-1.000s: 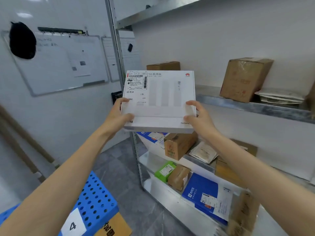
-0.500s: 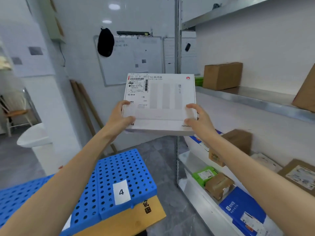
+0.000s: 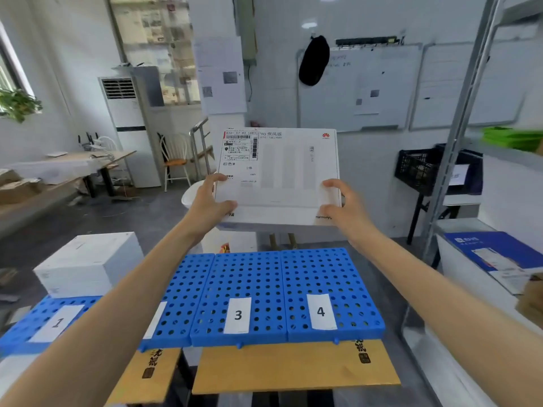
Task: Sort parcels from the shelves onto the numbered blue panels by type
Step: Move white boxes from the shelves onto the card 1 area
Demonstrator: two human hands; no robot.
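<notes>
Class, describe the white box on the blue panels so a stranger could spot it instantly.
Find the row of blue perforated panels in front of the person. Go to the leftmost panel, labelled 1; the white box sits at its far end. It is the only parcel resting on any panel, unlike the flat white parcel held aloft.

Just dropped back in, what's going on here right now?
A person holds a flat white parcel up by its lower corners, left hand and right hand gripping one each, above the row of numbered blue panels. It is not set down yet. A stack of white boxes sits at the back of panel 1.
</notes>
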